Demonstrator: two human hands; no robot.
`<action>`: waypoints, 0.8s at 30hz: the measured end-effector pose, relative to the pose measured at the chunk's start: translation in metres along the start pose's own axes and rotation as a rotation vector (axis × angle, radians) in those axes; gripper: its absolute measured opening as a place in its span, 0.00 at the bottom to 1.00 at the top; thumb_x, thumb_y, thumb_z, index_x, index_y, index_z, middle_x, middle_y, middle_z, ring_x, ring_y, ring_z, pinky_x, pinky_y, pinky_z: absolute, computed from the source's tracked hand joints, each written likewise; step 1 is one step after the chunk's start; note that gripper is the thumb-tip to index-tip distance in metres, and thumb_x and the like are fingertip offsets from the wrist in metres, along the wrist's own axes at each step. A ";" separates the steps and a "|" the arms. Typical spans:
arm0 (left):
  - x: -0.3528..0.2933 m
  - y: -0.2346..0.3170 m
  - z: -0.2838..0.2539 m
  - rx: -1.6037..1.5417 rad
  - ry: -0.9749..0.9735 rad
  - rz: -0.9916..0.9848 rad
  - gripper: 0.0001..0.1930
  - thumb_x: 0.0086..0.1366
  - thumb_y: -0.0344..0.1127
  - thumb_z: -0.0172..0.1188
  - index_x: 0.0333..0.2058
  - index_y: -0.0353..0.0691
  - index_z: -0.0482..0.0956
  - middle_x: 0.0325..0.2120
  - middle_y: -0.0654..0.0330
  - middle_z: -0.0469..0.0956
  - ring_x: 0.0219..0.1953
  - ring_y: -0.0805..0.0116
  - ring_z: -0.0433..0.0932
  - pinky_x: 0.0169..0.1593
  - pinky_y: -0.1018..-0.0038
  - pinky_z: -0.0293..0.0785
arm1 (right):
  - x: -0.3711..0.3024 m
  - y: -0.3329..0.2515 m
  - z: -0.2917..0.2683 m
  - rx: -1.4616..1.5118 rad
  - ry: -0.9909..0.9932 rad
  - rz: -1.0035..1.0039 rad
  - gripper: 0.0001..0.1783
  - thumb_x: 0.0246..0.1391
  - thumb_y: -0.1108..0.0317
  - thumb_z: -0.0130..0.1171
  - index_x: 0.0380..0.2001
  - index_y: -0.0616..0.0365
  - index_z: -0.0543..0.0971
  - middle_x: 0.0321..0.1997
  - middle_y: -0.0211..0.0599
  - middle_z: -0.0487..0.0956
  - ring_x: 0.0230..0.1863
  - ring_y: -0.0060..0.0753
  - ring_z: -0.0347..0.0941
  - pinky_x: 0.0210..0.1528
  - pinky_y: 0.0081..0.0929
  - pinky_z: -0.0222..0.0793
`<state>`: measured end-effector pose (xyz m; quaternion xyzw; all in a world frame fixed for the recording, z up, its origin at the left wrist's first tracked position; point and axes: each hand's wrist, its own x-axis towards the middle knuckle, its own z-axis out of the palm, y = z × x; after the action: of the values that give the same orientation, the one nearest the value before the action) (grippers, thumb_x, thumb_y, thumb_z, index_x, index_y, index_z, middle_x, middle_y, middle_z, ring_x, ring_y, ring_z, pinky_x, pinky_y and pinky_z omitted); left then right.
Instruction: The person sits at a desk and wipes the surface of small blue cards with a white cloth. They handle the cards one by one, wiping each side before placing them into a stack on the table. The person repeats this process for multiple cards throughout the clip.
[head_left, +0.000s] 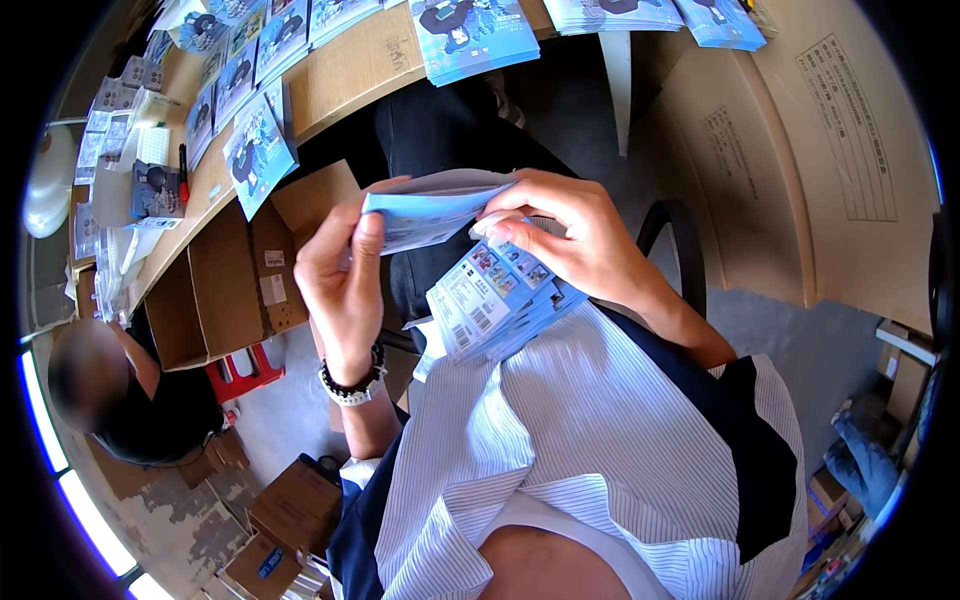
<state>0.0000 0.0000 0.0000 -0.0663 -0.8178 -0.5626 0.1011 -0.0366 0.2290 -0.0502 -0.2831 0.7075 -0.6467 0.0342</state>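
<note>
My left hand is closed on one end of a thin blue printed paper packet, thumb in front, a bracelet at the wrist. A pale upper edge of the packet bows away from its blue front. My right hand pinches the packet's other end between thumb and fingers. Just below that hand, a fanned pile of similar blue packets rests against my striped shirt, small pictures and barcodes on their upper faces. What lies inside the held packet is hidden.
Stacks of blue printed packets line the wooden table ahead. A red marker lies at its left. An open cardboard box stands below the table. Large cartons rise on the right. Another person sits at far left.
</note>
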 end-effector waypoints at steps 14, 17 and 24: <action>-0.007 -0.028 0.000 -0.154 -0.504 0.107 0.48 0.68 0.75 0.32 0.61 0.34 0.73 0.64 0.42 0.67 0.66 0.44 0.67 0.66 0.52 0.63 | 0.015 0.017 -0.026 0.379 -0.143 -0.122 0.09 0.56 0.72 0.61 0.41 0.61 0.79 0.48 0.41 0.77 0.52 0.34 0.74 0.53 0.32 0.71; -0.007 -0.038 0.005 0.033 -0.396 0.105 0.40 0.62 0.64 0.62 0.61 0.35 0.72 0.65 0.45 0.66 0.66 0.46 0.66 0.66 0.54 0.64 | 0.020 0.017 -0.024 0.521 -0.331 -0.080 0.08 0.57 0.71 0.61 0.38 0.61 0.79 0.49 0.41 0.77 0.52 0.34 0.74 0.53 0.33 0.71; -0.011 -0.035 0.005 0.254 -0.389 -0.036 0.15 0.58 0.37 0.73 0.34 0.31 0.80 0.25 0.54 0.77 0.25 0.63 0.77 0.27 0.70 0.69 | 0.022 0.023 -0.031 0.356 -0.145 0.007 0.13 0.69 0.61 0.50 0.42 0.61 0.77 0.57 0.53 0.77 0.56 0.40 0.77 0.53 0.35 0.76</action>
<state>0.0028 -0.0078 -0.0357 -0.1459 -0.8872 -0.4334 -0.0609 -0.0760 0.2472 -0.0599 -0.3157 0.5786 -0.7395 0.1368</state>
